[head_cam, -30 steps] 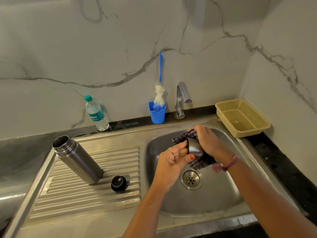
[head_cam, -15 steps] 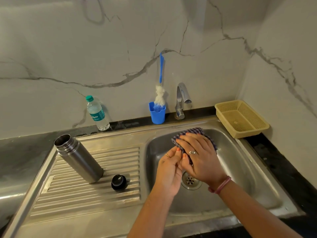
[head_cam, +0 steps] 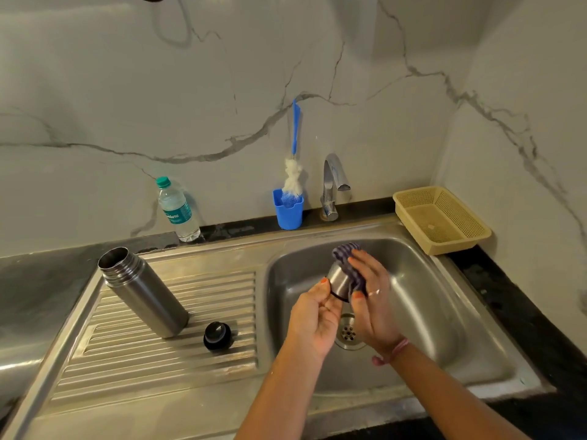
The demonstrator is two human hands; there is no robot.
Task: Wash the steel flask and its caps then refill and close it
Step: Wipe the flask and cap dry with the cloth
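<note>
One legible marking only: the clear plastic water bottle with green cap [head_cam: 178, 210], standing upright on the dark counter against the marble wall, bears a teal label with white script, only partly readable, apparently ending "…ture".

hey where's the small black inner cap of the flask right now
In the head view the black inner cap sits on the ribbed draining board, left of the sink basin, just right of the base of the open steel flask standing there.
</note>
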